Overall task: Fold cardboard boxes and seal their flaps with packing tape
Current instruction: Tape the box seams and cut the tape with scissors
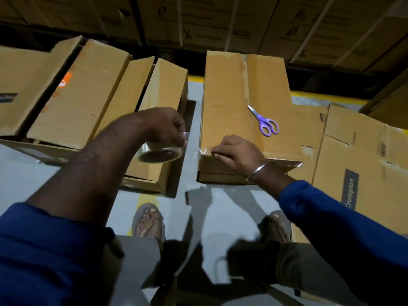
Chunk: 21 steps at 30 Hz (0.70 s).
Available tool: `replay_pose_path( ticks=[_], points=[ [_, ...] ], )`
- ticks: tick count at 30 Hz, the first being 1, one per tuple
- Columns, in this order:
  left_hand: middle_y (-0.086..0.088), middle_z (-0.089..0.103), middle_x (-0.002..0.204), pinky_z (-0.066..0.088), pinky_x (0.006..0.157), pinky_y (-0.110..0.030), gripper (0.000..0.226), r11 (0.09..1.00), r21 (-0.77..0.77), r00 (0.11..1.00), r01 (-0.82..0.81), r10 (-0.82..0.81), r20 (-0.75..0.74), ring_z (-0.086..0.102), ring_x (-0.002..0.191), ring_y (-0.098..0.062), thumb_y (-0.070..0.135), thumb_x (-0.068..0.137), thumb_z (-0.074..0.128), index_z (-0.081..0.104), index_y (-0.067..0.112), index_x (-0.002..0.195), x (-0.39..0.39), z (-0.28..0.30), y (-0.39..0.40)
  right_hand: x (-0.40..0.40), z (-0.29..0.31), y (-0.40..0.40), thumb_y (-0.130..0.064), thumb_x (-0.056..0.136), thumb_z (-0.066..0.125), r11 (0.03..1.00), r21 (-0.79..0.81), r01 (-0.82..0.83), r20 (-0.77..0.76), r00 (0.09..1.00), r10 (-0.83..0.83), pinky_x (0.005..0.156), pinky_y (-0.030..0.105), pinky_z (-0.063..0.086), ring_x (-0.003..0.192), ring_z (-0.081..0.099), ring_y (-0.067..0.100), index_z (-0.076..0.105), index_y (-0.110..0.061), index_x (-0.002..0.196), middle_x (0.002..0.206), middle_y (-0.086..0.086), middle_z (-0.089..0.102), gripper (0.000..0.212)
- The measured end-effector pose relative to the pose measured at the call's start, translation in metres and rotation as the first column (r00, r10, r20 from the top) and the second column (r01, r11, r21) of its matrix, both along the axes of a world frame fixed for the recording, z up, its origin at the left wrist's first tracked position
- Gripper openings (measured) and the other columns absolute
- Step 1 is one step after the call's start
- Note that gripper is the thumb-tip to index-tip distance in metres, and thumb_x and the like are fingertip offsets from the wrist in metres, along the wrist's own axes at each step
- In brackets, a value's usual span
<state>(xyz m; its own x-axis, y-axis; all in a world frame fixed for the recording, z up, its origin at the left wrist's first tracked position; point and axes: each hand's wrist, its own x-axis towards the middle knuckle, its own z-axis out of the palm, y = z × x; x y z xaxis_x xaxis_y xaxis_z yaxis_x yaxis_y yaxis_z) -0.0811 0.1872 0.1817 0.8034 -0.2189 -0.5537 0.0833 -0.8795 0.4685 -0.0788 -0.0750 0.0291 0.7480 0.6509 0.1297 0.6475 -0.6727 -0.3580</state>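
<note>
A long closed cardboard box (pixel 229 102) lies on the floor in front of me, with clear tape along its top seam. My right hand (pixel 237 154) presses on the box's near top edge, fingers curled over a strip of tape. My left hand (pixel 167 127) holds a roll of clear packing tape (pixel 159 152) just left of the box, with a short stretch of tape running from the roll to the box's near corner. Purple-handled scissors (pixel 265 122) lie on top of the box, beyond my right hand.
Several cardboard boxes with loose flaps (pixel 72 91) stand to the left. Flattened cardboard sheets (pixel 362 155) lie to the right. Stacked cartons (pixel 220 21) form a wall at the back. My sandalled feet (pixel 148 221) rest on the grey floor (pixel 28 177).
</note>
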Motion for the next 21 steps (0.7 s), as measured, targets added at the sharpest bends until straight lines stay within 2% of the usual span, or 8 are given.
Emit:
replay_pose_path(
  ticks=[3,6,11,13,15,18,20,21],
  points=[
    [0.003,0.063,0.104,0.045,0.070,-0.033,0.011,1.000,-0.016,1.000,0.009,-0.009,0.003,0.058,0.093,-0.019,0.030,0.092,0.075,0.072,0.020,0.097,-0.002,0.002,-0.001,-0.003,-0.010,0.029,-0.041,0.098,0.050,0.999,-0.006,0.043,0.012,0.999,-0.043,0.059,0.033,0.045,0.089,0.058,0.025,0.078,-0.022,0.111,0.094,0.004,0.061,0.036],
    [0.003,0.062,0.103,0.044,0.068,-0.031,0.012,1.000,-0.012,1.000,0.012,-0.012,0.015,0.057,0.093,-0.018,0.031,0.093,0.074,0.071,0.021,0.098,-0.001,0.004,0.000,0.000,-0.010,0.051,-0.044,0.097,0.047,0.991,-0.128,0.038,0.085,0.996,-0.027,0.056,0.033,0.040,0.088,0.056,0.026,0.078,-0.023,0.102,0.093,0.005,0.058,0.038],
    [0.006,0.060,0.101,0.043,0.064,-0.030,0.011,1.000,-0.004,1.000,0.016,-0.016,0.009,0.055,0.086,-0.012,0.031,0.093,0.074,0.069,0.022,0.096,0.002,0.000,0.004,-0.001,-0.019,0.076,-0.027,0.090,0.065,0.901,-0.429,0.057,0.179,0.984,0.023,0.057,0.036,0.036,0.089,0.054,0.030,0.077,-0.017,0.086,0.098,0.008,0.056,0.016],
    [0.006,0.060,0.101,0.042,0.062,-0.030,0.011,1.000,-0.001,1.000,0.013,-0.013,0.002,0.054,0.085,-0.011,0.031,0.093,0.074,0.069,0.022,0.096,0.002,-0.001,0.005,-0.006,-0.023,0.085,-0.018,0.085,0.069,0.865,-0.491,0.102,0.210,0.978,0.004,0.059,0.038,0.033,0.092,0.053,0.033,0.076,-0.013,0.081,0.102,0.010,0.054,0.009],
    [0.004,0.060,0.103,0.042,0.062,-0.030,0.012,1.000,0.005,1.000,0.013,-0.013,0.004,0.054,0.085,-0.011,0.031,0.093,0.074,0.070,0.021,0.098,0.002,0.000,0.006,-0.012,-0.025,0.090,-0.015,0.088,0.066,0.843,-0.521,0.137,0.242,0.970,-0.008,0.062,0.039,0.033,0.096,0.051,0.033,0.075,-0.013,0.081,0.108,0.012,0.052,0.012],
    [0.000,0.062,0.109,0.043,0.063,-0.030,0.012,1.000,0.008,1.000,0.021,-0.021,0.011,0.055,0.089,-0.014,0.030,0.093,0.074,0.070,0.020,0.099,0.002,0.000,0.005,-0.019,-0.025,0.089,-0.021,0.093,0.063,0.829,-0.539,0.149,0.264,0.965,-0.002,0.069,0.042,0.037,0.102,0.047,0.032,0.077,-0.018,0.088,0.120,0.012,0.046,0.015],
    [0.001,0.062,0.107,0.044,0.064,-0.030,0.011,1.000,0.006,1.000,0.021,-0.021,0.011,0.056,0.087,-0.013,0.030,0.093,0.074,0.069,0.021,0.097,0.002,0.001,0.004,-0.021,-0.023,0.078,-0.029,0.094,0.064,0.854,-0.514,0.084,0.241,0.969,0.050,0.072,0.043,0.039,0.104,0.045,0.032,0.077,-0.024,0.107,0.121,0.010,0.043,0.019],
    [0.002,0.062,0.106,0.044,0.064,-0.030,0.010,1.000,0.005,1.000,0.022,-0.022,0.010,0.055,0.087,-0.012,0.031,0.093,0.074,0.069,0.022,0.096,0.002,0.001,0.003,-0.022,-0.020,0.070,-0.033,0.094,0.065,0.876,-0.481,0.038,0.219,0.973,0.078,0.073,0.043,0.039,0.102,0.045,0.031,0.072,-0.028,0.120,0.118,0.009,0.044,0.028]
  ],
)
